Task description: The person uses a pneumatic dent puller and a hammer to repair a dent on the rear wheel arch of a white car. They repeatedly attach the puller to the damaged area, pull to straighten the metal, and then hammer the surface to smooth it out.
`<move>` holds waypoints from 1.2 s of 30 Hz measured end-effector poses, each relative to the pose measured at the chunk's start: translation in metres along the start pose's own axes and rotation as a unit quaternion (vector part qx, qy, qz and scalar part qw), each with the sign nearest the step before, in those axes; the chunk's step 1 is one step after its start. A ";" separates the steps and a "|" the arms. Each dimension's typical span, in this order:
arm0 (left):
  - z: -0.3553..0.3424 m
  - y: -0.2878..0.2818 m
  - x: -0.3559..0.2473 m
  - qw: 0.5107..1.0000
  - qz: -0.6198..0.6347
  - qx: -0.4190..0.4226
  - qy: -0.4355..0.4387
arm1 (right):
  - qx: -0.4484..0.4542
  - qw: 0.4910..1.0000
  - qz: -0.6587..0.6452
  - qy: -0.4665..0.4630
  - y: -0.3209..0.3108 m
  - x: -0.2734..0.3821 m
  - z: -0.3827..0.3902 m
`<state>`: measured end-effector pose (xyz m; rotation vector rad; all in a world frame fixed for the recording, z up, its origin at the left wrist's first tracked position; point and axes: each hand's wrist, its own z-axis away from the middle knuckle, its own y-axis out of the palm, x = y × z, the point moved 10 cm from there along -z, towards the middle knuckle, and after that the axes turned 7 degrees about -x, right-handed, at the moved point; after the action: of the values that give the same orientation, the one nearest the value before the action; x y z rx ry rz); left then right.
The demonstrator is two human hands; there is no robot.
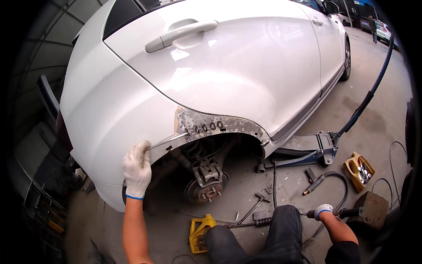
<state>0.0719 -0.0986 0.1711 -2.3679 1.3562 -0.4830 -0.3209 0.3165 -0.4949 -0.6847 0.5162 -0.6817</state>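
Workshop w/ grey concrete floor (367,66); another person (373,28) stands in the bkgd, upper R. White car (246,75) fills most of the view, rear wheel off, so the brake disc (205,192) shows inside the arch. Just above the arch is a bare-metal patch (204,119) w/ a row of small rings (209,127) along it. L hand (137,169), in a white glove w/ blue cuff, is beside the arch, fingers together on a slim metal rod (169,140) whose far end reaches the patch's lower L edge. R hand (324,210), also gloved, is low at R near the person's knee, closed round a dark tool (311,214), w/ a brown block (376,204) nearby. Floor jack (323,146) sits just R of the arch. Also on the floor: torch-like tool (314,183) w/ cable, T-shaped tool (254,208), & 2 cut-open jugs: yellow jug (206,220) by the L knee, tan-yellow jug (350,169) at far R, holding small items.
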 end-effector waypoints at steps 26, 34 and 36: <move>-0.029 0.066 -0.085 0.982 -0.077 -0.062 0.162 | -0.293 0.868 -0.393 0.079 -0.015 -0.071 0.179; -0.023 0.071 -0.066 0.987 -0.070 -0.034 0.141 | -0.403 0.707 -0.563 -0.145 -0.278 -0.043 0.324; -0.023 0.075 -0.071 0.984 -0.063 -0.034 0.161 | -0.396 0.694 -0.570 -0.192 -0.315 -0.024 0.333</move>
<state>-0.0282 -0.0749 0.1477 -2.5218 1.3768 -0.9030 -0.2507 0.2837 -0.0425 -2.0073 -0.1348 -1.4460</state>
